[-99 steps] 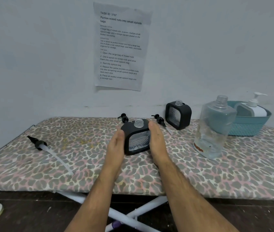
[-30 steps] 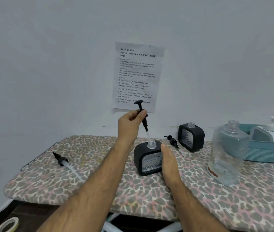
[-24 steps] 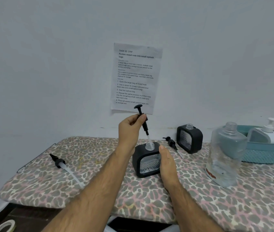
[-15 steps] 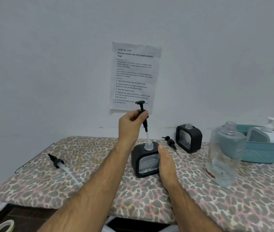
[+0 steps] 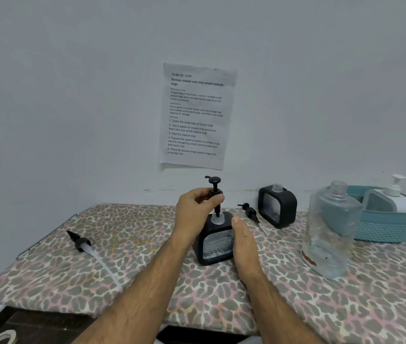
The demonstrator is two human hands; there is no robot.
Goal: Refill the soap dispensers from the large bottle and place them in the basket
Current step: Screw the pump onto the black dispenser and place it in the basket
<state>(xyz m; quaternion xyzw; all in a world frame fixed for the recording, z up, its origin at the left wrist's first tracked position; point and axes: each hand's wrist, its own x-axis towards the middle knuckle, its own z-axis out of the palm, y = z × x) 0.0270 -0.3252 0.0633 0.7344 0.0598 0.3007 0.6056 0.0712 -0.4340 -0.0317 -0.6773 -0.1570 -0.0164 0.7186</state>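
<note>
— Where are my hands now?

— My left hand [image 5: 198, 209] pinches a black pump [image 5: 215, 192] above the near dispenser [image 5: 215, 240], its stem dipping into the clear neck. My right hand [image 5: 243, 242] is wrapped around the dispenser's right side, steadying it upright on the counter [image 5: 147, 269].

— And the rest?

— A second dispenser [image 5: 277, 206], uncapped, stands farther right, a loose pump [image 5: 249, 211] lying just left of it. The big bottle [image 5: 329, 234] stands open, right. Behind it the basket [image 5: 388, 227] holds a white-pumped dispenser [image 5: 393, 198]. Another pump [image 5: 90, 252] lies far left.
</note>
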